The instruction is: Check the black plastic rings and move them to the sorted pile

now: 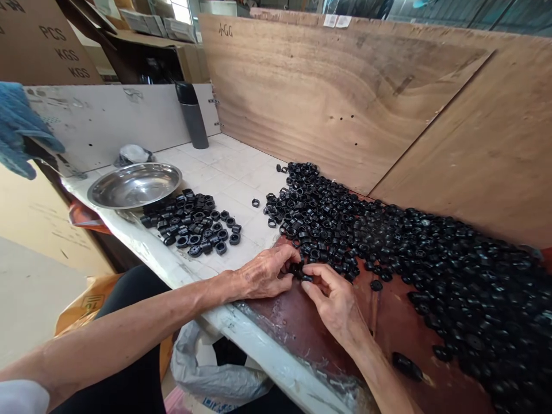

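Pinching small black part point(295, 269) with left hand point(265, 274), another black piece point(307, 278) with right hand point(335, 300); thumbs and fingertips nearly together, probably for fine control, off centre toward 5 o'clock. Can't tell whether touching. Heaped on counter point(280, 315), likely for easy reach: glossy, plastic-looking hollow rings point(313, 221) at 1 o'clock from hands, rounded pieces point(466, 276) at 3.

Black parts point(466, 287) spread beyond my right hand point(334, 299) over a red-brown board point(284, 322). Past my left hand point(267, 273), white tabletop point(233, 184), silver bowl point(129, 187), black-capped grey bottle point(195, 123). Ahead of both, a tan panel point(345, 86) with wavy grain.
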Action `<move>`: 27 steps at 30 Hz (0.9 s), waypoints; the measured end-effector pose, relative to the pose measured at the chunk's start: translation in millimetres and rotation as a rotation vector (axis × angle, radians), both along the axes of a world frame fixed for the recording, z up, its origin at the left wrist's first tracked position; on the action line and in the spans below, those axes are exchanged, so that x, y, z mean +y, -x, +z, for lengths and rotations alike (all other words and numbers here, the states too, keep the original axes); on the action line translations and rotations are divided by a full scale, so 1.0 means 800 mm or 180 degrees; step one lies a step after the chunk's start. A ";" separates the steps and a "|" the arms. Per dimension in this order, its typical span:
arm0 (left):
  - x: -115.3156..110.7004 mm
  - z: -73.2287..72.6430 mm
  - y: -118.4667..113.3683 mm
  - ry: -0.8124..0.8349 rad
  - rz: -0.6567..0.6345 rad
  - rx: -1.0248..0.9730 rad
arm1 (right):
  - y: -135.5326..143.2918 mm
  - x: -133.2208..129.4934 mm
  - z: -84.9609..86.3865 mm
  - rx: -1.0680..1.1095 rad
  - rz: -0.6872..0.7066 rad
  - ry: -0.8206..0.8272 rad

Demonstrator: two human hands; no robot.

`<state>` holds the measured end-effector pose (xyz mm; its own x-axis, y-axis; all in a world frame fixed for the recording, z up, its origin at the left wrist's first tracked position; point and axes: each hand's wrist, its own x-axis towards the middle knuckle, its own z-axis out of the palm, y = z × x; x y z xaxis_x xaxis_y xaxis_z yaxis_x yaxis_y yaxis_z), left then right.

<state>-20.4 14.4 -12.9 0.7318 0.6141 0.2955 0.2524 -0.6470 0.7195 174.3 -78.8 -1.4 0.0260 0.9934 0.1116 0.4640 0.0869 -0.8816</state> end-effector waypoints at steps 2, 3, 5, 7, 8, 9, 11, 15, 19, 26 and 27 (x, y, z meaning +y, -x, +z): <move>0.000 0.001 0.000 0.0039 0.0007 -0.0066 | -0.005 0.003 -0.006 -0.0032 -0.0228 -0.0073; 0.000 0.002 0.000 0.0043 -0.0003 -0.0097 | -0.006 0.004 -0.008 0.0042 -0.0309 -0.0047; 0.000 0.006 0.001 0.0090 -0.0055 -0.0158 | -0.005 0.004 -0.008 0.0239 -0.0355 0.0025; -0.001 0.010 0.001 0.0245 -0.0133 -0.0240 | -0.001 0.002 -0.006 0.0237 -0.0276 -0.0089; -0.002 0.011 0.002 0.0369 -0.0182 -0.0307 | 0.001 0.001 -0.005 0.0127 -0.0209 -0.0228; -0.002 0.012 0.002 0.0517 -0.0237 -0.0387 | 0.004 0.000 -0.003 -0.0012 -0.0151 -0.0384; -0.003 0.013 0.002 0.0809 -0.0326 -0.0563 | 0.007 0.000 0.001 -0.0226 -0.0098 -0.0699; -0.005 0.012 0.002 0.1136 -0.0365 -0.0769 | 0.008 -0.001 0.004 -0.0296 -0.0117 -0.0991; -0.003 0.010 0.003 0.1133 -0.0393 -0.0864 | 0.007 -0.003 -0.002 -0.0103 -0.0231 -0.0885; 0.006 0.004 0.006 0.0055 -0.0591 -0.1065 | 0.011 -0.005 0.000 -0.0157 -0.0472 -0.1012; 0.005 0.005 0.006 -0.0045 -0.0627 -0.1129 | 0.011 -0.006 0.003 -0.0279 -0.0439 -0.1098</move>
<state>-24.8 18.8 -9.0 0.6862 0.4663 0.5582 -0.1397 -0.6687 0.7303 165.4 -83.2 1.2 0.1322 0.8849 0.4466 0.5644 0.3032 -0.7678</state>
